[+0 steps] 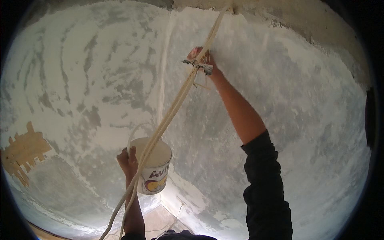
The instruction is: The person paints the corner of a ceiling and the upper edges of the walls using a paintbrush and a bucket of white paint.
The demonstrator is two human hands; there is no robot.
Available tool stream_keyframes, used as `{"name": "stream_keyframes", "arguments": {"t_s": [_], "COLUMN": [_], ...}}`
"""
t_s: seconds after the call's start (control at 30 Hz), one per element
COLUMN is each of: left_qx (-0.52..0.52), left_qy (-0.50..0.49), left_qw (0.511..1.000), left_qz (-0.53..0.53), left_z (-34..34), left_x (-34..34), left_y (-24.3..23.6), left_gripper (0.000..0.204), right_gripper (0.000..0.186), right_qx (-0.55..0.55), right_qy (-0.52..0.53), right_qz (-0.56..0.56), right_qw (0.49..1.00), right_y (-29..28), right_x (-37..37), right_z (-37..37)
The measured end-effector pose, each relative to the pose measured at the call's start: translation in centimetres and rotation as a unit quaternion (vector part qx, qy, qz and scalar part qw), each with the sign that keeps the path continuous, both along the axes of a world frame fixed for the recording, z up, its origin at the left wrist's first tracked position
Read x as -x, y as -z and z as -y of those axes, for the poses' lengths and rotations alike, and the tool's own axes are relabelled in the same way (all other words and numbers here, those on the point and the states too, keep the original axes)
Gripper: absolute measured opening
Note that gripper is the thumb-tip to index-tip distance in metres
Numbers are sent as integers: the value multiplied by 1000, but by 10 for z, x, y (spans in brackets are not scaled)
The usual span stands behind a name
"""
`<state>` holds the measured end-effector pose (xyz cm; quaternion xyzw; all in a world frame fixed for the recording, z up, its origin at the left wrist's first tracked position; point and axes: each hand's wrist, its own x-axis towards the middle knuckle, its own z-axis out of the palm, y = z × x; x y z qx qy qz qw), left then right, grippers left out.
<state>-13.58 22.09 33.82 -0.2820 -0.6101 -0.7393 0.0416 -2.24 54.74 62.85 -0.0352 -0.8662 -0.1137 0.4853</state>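
Observation:
My left hand (127, 162) is closed around the pale handle of a white plastic bucket (157, 178) with a coloured label. The bucket hangs beside the corner of the walls, its open top toward me. My right hand (208, 58) is raised at the far end of a stretched arm, behind a bundle of cream cables (176, 104). Its fingers are bent and partly hidden by the cables, and what they hold cannot be made out. A dark, crusted strip (196, 64) with a grey block lies across the cables just in front of this hand.
The cables slant from the top edge down past the bucket to the lower left. Patchy white and grey plastered walls (312, 120) meet at a corner line. Bare brownish plaster (296, 16) runs along the top. At left is a tan ragged-edged patch (30, 148).

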Motion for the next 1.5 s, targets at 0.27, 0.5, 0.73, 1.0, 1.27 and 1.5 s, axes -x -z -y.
{"name": "stream_keyframes", "arguments": {"t_s": [0.27,0.5,0.73,1.0,1.27,1.5], "left_qx": [-6,-19,-56,-10,16,-9], "left_qy": [-5,-28,24,7,25,11], "left_qw": [999,997,994,992,980,986], "left_qz": [-50,-70,-93,-124,-199,-164], "left_z": [-16,-27,-14,-7,-14,-7], "left_x": [5,3,2,6,22,7], "left_y": [-1,-10,3,6,27,13], "left_gripper": [39,41,39,31,25,22], "right_gripper": [11,30,15,19,10,18], "right_qx": [-317,-185,-198,162,-217,-462], "right_qy": [252,242,137,-4,218,389], "right_qz": [-66,-150,79,-47,-85,-21], "right_qw": [912,941,967,986,948,797], "right_y": [-81,-26,107,1,-103,2], "right_x": [-14,-2,3,8,-10,5], "right_z": [64,12,70,31,80,25]}}
